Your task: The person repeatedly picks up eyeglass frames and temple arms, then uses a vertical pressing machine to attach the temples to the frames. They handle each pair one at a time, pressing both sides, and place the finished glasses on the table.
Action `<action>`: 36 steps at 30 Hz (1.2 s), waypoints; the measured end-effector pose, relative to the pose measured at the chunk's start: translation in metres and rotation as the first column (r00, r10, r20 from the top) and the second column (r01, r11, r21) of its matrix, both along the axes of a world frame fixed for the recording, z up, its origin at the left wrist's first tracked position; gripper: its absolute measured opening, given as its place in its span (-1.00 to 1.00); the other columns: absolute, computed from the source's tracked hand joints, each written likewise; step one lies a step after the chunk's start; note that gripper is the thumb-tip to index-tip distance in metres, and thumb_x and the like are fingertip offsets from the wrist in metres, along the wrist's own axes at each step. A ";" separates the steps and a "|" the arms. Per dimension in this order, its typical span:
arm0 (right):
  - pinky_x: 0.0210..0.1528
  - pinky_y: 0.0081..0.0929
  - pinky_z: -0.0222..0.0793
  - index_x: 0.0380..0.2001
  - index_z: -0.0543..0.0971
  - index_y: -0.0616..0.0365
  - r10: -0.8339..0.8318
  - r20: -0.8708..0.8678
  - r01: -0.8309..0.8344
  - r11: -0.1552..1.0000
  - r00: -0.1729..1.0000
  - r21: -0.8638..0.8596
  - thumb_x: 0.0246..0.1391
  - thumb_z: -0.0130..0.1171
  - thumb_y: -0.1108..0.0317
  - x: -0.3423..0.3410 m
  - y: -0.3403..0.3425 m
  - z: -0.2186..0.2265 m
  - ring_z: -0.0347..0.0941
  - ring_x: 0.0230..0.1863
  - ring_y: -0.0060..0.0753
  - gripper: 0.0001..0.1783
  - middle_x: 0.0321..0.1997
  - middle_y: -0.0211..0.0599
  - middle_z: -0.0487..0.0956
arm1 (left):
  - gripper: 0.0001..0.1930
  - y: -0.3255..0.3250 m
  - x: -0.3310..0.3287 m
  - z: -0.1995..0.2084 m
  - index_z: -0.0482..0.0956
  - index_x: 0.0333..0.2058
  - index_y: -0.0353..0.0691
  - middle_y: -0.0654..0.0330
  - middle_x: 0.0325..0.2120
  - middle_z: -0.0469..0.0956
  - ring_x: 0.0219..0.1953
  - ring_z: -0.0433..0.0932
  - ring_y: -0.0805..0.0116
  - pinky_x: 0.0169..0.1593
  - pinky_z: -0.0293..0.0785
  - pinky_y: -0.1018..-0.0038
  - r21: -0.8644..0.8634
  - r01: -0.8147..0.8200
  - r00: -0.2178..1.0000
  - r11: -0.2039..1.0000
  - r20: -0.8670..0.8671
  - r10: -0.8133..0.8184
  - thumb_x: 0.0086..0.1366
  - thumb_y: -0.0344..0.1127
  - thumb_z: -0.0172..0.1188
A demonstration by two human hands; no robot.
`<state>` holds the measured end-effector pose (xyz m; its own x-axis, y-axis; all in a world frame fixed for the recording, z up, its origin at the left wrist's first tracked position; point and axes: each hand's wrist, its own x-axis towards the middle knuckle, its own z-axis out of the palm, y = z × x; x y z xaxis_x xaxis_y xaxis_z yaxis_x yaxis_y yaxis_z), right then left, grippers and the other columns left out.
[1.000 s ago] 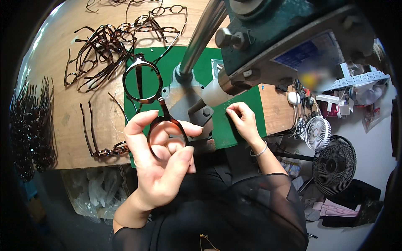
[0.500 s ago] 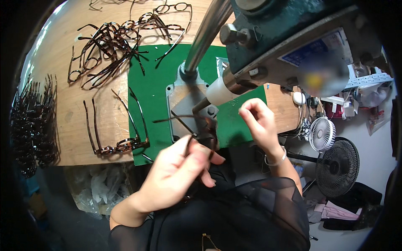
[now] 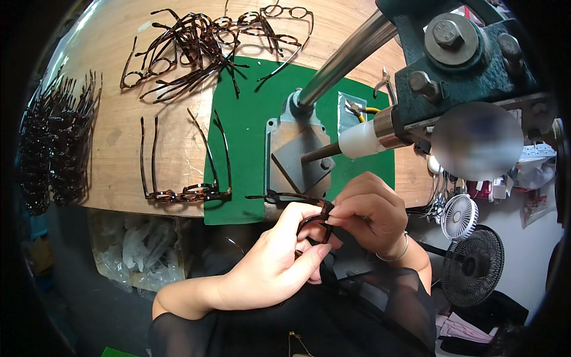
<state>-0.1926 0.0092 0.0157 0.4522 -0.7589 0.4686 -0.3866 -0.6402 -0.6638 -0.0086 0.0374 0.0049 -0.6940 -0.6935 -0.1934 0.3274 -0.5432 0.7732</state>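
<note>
A dark tortoiseshell eyeglass frame is in my left hand, its fingers and thumb closed around the rim. One temple of it points left, over the front of the press. My right hand is closed in a pinch at the frame's corner, where temple meets front. Whether a tiny part sits between those fingertips is hidden. Just beyond both hands stands the hand press, its metal base on a green mat. Left of the mat's front, tortoiseshell glasses rest with their temples pointing away from me.
A tangled pile of glasses lies at the back left, and a dense stack of frames lines the left edge. The press's green head overhangs the right side. Yellow-handled pliers lie behind its spindle. Two fans stand at right.
My right hand has moved left and in to the frame's corner, where it now pinches. The left hand has shifted right with the frame. The whole view has shifted too.
</note>
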 end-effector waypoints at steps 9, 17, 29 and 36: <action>-0.49 -0.55 0.30 -0.48 0.51 0.15 -0.010 0.015 0.010 0.999 1.000 0.040 -0.27 0.29 0.51 -0.002 0.003 0.001 0.38 -0.50 -0.40 -0.81 -0.52 -0.37 0.47 | -0.59 -0.003 0.002 -0.001 0.00 0.02 -0.20 -0.02 -0.22 0.38 -0.51 0.41 0.54 -0.39 0.42 0.60 -0.045 0.074 0.997 0.996 0.012 -0.074 0.22 -0.60 -0.16; -0.49 -0.55 0.29 -0.50 0.49 0.16 -0.002 -0.014 0.003 0.998 1.000 0.055 -0.27 0.27 0.53 -0.002 0.006 0.003 0.37 -0.52 -0.40 -0.82 -0.52 -0.38 0.45 | -0.59 -0.003 0.003 0.003 -0.02 0.02 -0.24 -0.03 -0.23 0.38 -0.53 0.41 0.53 -0.39 0.41 0.60 -0.087 0.126 0.989 0.988 0.093 -0.118 0.22 -0.58 -0.14; -0.48 -0.59 0.28 -0.50 0.51 0.17 -0.002 0.099 -0.015 0.986 0.995 0.166 -0.28 0.30 0.52 -0.006 0.006 -0.003 0.39 -0.50 -0.43 -0.81 -0.52 -0.38 0.47 | -0.57 -0.005 0.004 0.002 -0.04 0.03 -0.25 -0.03 -0.25 0.37 -0.53 0.41 0.52 -0.38 0.43 0.59 -0.116 0.172 0.979 0.978 0.126 -0.158 0.22 -0.56 -0.13; -0.47 -0.60 0.29 -0.50 0.51 0.19 -0.031 0.170 -0.017 0.961 0.985 0.276 -0.28 0.31 0.53 -0.005 0.008 -0.003 0.39 -0.50 -0.46 -0.81 -0.51 -0.35 0.46 | -0.57 -0.007 0.005 0.005 -0.03 0.02 -0.25 -0.04 -0.25 0.37 -0.54 0.40 0.53 -0.40 0.41 0.61 -0.014 0.168 0.985 0.986 0.034 -0.167 0.21 -0.58 -0.12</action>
<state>-0.1975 0.0174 0.0128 0.3781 -0.8722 0.3103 -0.2559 -0.4206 -0.8704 -0.0036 0.0301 0.0099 -0.7941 -0.5712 -0.2074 0.2069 -0.5750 0.7916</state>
